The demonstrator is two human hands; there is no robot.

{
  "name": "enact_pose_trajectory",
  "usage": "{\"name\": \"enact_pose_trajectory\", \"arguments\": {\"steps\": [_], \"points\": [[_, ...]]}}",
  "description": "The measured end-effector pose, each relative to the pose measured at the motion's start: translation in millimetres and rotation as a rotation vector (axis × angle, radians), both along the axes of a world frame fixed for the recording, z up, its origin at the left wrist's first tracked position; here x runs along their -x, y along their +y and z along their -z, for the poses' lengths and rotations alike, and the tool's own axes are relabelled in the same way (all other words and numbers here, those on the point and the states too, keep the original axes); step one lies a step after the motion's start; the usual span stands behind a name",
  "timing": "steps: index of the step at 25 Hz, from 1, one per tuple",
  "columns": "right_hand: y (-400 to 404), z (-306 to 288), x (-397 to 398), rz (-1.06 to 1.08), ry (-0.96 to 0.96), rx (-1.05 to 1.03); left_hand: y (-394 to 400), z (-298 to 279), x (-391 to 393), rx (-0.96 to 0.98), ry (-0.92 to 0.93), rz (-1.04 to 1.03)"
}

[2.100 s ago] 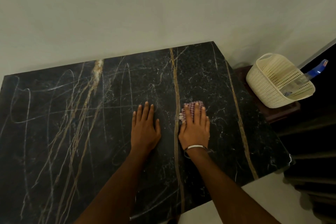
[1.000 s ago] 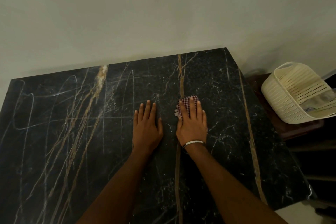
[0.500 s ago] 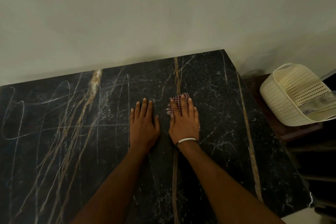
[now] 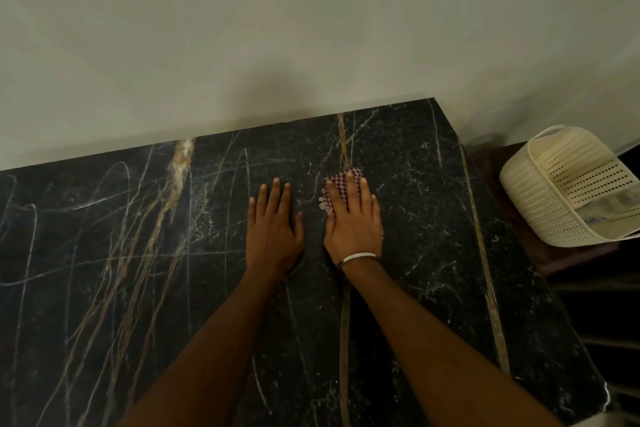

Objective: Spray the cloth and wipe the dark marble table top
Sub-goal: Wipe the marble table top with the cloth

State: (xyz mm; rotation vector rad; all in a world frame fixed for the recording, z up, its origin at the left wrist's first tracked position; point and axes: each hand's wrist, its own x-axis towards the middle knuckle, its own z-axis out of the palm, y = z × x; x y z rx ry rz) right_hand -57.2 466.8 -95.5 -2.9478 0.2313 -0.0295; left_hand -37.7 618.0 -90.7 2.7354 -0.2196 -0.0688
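The dark marble table top (image 4: pixel 138 270), veined in gold and white, fills the lower view against a pale wall. My right hand (image 4: pixel 353 222) lies flat on a small purple-and-white checked cloth (image 4: pixel 337 180), pressing it to the marble near the far middle; only the cloth's far and left edges show past my fingers. My left hand (image 4: pixel 273 229) rests palm-down on the bare marble just left of it, fingers together, holding nothing. A silver bangle sits on my right wrist. No spray bottle is plainly visible.
A cream perforated plastic basket (image 4: pixel 540 204) stands on a low dark wooden stand (image 4: pixel 554 256) to the right of the table, with something pale inside it. The wall runs along the table's far edge. The table's right edge drops to dark steps.
My right hand has slid the cloth away from me and slightly left, toward the wall. My left hand has shifted forward alongside it. The view has tilted so the basket sits further right.
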Motion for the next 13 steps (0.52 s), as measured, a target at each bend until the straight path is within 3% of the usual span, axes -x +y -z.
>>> {"name": "enact_pose_trajectory", "arguments": {"steps": [2, 8, 13], "points": [[-10, -1, -5, -0.045, -0.008, -0.005, 2, -1, -5, 0.005, 0.005, 0.005], [-14, -5, -33, 0.148, -0.020, -0.011, 9, 0, -25, 0.012, 0.027, 0.014], [-7, -1, -43, -0.013, -0.022, -0.001, 9, 1, -39, -0.009, 0.023, 0.024]]}}
